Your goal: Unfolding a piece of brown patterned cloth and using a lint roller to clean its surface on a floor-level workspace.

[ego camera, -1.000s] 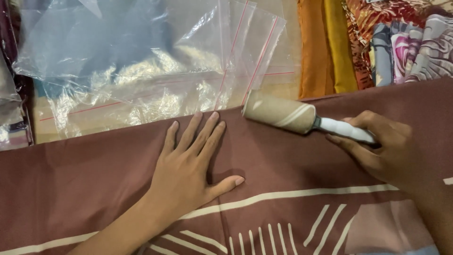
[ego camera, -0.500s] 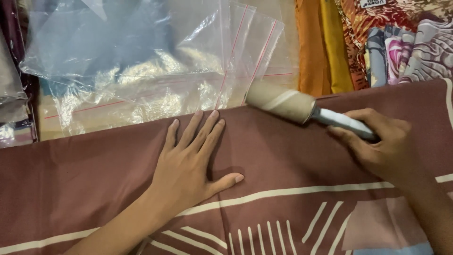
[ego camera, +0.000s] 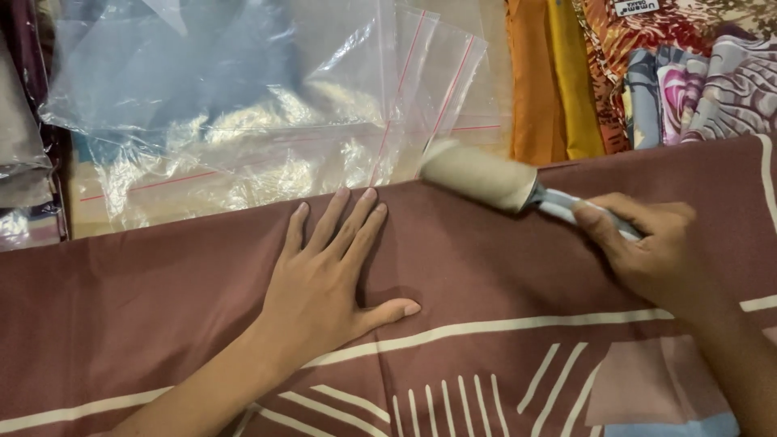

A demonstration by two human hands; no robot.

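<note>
A brown cloth (ego camera: 162, 307) with cream stripes lies spread in front of me. My left hand (ego camera: 324, 279) rests flat on it, fingers apart and pointing toward the cloth's far edge. My right hand (ego camera: 647, 251) grips the white handle of a lint roller (ego camera: 481, 176). The roller's beige drum sits at the cloth's far edge, just right of my left fingertips and slightly blurred.
Clear plastic zip bags (ego camera: 259, 105) with red seal lines lie beyond the cloth. Folded cloths stand at the back right: orange and yellow ones (ego camera: 550, 81) and patterned ones (ego camera: 704, 81). More bagged items sit at the far left (ego camera: 20, 162).
The roller and my right hand have shifted up and away along the cloth's far edge. My left hand has stayed flat in the same place.
</note>
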